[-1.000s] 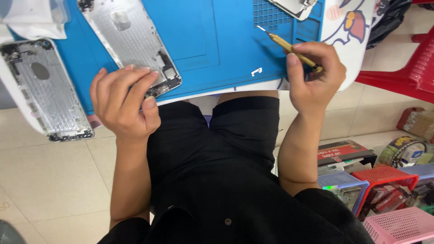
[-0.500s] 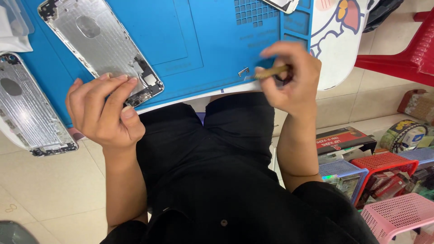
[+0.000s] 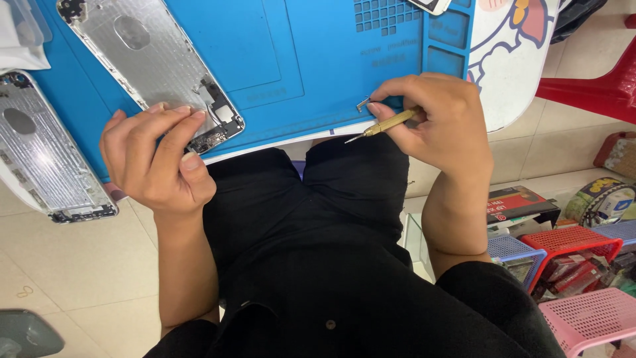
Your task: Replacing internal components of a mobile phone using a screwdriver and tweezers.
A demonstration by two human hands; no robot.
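My left hand (image 3: 156, 156) rests its fingers on the lower corner of a bare silver phone housing (image 3: 142, 63) that lies on the blue work mat (image 3: 311, 59). My right hand (image 3: 434, 119) is shut on a thin brass screwdriver (image 3: 384, 124), its tip pointing left over the table's front edge. My right fingertips touch a small metal bracket (image 3: 362, 103) on the mat. A second silver phone housing (image 3: 43, 156) lies at the left, partly off the mat.
A white table (image 3: 507, 66) with a cartoon print carries the mat. Red, blue and pink plastic baskets (image 3: 570, 265) and boxes stand on the tiled floor at the right. A red plastic stool (image 3: 596, 86) is behind them. My black-clothed lap fills the middle.
My right hand has swung the screwdriver round from pointing up-left to pointing left, and moved down to the small bracket. My left hand stays on the housing's corner.
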